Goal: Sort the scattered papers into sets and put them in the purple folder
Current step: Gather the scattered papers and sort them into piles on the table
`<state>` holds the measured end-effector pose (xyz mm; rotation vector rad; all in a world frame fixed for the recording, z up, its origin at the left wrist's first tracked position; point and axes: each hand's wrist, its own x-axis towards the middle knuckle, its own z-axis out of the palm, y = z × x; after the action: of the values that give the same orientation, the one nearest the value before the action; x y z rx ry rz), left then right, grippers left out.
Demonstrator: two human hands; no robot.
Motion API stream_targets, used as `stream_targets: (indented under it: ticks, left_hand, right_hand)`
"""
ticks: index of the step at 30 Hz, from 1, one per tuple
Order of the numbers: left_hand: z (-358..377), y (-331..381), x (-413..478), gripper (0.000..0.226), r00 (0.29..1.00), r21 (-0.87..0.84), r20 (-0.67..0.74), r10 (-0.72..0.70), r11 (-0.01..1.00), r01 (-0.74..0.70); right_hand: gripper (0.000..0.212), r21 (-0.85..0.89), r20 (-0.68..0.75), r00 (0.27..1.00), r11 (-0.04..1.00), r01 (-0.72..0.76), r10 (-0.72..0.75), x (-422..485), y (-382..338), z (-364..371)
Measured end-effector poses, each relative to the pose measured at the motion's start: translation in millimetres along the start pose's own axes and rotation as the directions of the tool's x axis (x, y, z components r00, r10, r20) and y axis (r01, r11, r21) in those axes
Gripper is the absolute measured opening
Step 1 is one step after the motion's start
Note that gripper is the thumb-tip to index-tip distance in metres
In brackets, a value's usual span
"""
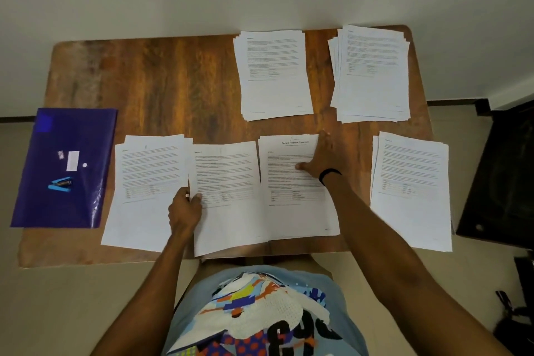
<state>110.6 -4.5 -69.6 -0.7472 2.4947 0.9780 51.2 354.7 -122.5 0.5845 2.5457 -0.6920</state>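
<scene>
We see left grip pinching edge of middle paper pile. Right grip lies flat, fingers straight, on title page beside it. Purple folder sits at left end of desk, blue stapler on top.

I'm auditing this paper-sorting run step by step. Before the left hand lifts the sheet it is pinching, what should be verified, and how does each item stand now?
1. Grip: ok, the left hand pinches the sheet by its left edge.
2. Neighbour steadied: ok, the right hand lies flat on the titled pile.
3. Only one sheet pinched: cannot tell.
4. Piles separate: not ok, the sheet meets or overlaps the left pile and the titled pile.
5. Destination free: not ok, a blue stapler lies on the purple folder.
</scene>
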Motion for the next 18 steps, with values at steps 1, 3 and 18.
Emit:
stream_targets:
  ticks: [1,3,18]
  left_hand:
    - [1.1,-1.4,-0.5,0.030,1.000,-0.003,0.001,-0.009,1.000,0.009]
    - [3.8,-4.4,-1.5,0.031,1.000,-0.007,0.006,-0.028,1.000,0.028]
    - [7.7,-7.7,3.4,0.032,0.998,-0.024,-0.010,-0.057,0.998,0.056]
  right_hand:
    - [0.129,-0.028,0.013,1.000,1.000,-0.002,0.003,0.0,-2.0,1.1]
    - [0.122,-0.070,0.044,0.999,0.997,-0.019,0.022,-1.7,-5.3,3.4]
    - [0.084,0.366,0.079,0.935,0.862,-0.350,0.346,-9.1,-3.9,12.8]
